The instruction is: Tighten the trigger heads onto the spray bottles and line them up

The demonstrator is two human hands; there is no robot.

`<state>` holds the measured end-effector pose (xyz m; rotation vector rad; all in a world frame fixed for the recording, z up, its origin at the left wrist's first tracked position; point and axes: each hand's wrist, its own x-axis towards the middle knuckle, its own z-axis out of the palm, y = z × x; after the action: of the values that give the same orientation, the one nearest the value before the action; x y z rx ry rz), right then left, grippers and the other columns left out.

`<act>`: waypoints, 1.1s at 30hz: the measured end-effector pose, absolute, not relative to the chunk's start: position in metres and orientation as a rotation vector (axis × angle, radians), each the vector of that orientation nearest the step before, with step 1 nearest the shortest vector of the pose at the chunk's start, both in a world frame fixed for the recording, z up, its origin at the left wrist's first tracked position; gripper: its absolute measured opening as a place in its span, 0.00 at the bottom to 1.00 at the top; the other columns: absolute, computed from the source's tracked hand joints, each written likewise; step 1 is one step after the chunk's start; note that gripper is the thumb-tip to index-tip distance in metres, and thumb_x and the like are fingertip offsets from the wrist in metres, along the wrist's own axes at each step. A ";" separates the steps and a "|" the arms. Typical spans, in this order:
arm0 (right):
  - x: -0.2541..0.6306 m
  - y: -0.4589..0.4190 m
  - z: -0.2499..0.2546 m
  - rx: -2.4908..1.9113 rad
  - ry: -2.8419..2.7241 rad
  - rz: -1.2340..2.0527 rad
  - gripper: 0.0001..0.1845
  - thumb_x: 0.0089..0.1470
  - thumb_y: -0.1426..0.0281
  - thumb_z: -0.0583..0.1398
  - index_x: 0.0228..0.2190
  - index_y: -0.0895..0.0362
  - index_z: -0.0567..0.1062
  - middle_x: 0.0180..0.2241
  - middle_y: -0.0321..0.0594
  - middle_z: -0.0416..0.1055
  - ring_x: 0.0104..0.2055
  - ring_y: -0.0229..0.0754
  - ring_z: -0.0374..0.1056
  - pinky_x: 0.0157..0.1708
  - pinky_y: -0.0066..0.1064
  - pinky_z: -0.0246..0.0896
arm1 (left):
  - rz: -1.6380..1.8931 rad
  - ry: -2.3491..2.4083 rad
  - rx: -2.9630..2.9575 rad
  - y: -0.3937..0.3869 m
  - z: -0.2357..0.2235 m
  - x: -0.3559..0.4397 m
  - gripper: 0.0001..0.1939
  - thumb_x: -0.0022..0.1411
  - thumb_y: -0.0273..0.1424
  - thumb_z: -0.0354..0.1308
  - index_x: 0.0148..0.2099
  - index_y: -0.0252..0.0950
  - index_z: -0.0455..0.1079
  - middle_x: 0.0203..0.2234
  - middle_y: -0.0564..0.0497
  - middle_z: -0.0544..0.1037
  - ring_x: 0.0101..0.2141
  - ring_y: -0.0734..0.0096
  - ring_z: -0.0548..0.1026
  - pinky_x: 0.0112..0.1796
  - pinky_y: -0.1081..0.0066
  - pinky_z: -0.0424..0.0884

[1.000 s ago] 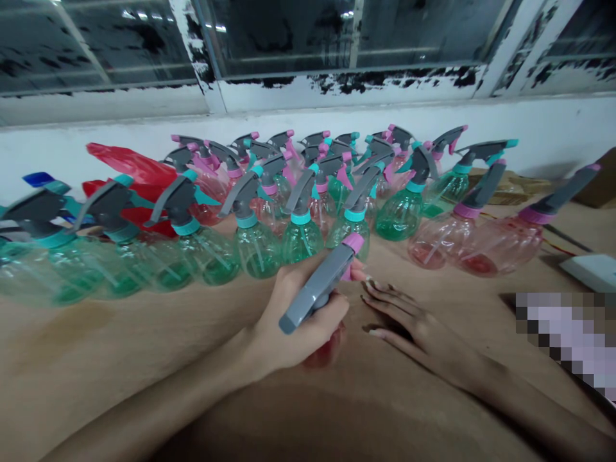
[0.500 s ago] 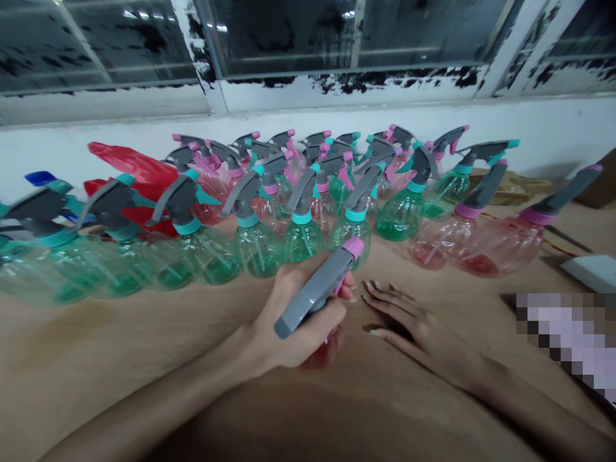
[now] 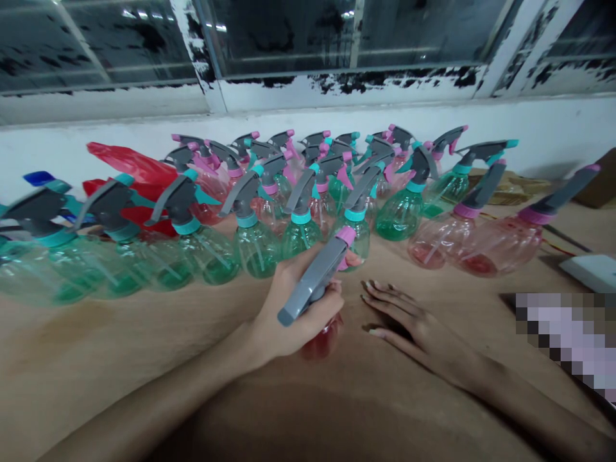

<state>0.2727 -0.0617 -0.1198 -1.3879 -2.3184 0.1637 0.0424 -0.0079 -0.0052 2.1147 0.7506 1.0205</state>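
My left hand (image 3: 293,308) is wrapped around the neck and trigger of a spray bottle (image 3: 317,279) with a grey head, pink nozzle and pink-red body. The bottle's collar and most of its trigger are hidden by the fingers; its lower body shows below the hand. To the right, my right hand (image 3: 414,324) lies on the wooden table (image 3: 158,359), fingers stretched out toward the bottle and apart from it. Just beyond my left hand stand green spray bottles (image 3: 260,247) with turquoise collars.
More green and pink spray bottles stand in rows toward the wall. Two pink spray bottles (image 3: 505,247) are at the right. A red plastic bag (image 3: 132,170) lies at the back left. On the right are a white box-like object (image 3: 591,271) and a cardboard box (image 3: 599,179).
My left hand and the spray bottle dipped slightly, then rose a little away from me. The fingers near the trigger curled in and extended again. My right hand stays put.
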 end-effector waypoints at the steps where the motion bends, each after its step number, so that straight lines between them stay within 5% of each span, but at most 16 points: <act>1: 0.273 -0.062 -0.120 -1.392 -2.319 0.167 0.28 0.57 0.61 0.54 0.57 0.54 0.59 0.59 0.41 0.57 0.61 0.45 0.50 0.59 0.46 0.50 | 1.023 0.748 2.107 -0.008 -0.005 0.042 0.15 0.51 0.23 0.50 0.42 0.36 0.69 0.34 0.52 0.75 0.27 0.73 0.74 0.33 0.74 0.70; 33: 0.270 -0.063 -0.117 -1.391 -2.292 0.174 0.27 0.57 0.61 0.54 0.57 0.52 0.58 0.58 0.41 0.58 0.61 0.47 0.52 0.58 0.49 0.51 | 0.947 0.829 2.118 -0.009 -0.004 0.043 0.13 0.52 0.25 0.49 0.41 0.40 0.67 0.29 0.55 0.74 0.24 0.74 0.73 0.29 0.74 0.70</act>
<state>0.2705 -0.0629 -0.1172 -1.3914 -2.2922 0.1738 0.0428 -0.0086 -0.0042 2.1184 0.8291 0.9468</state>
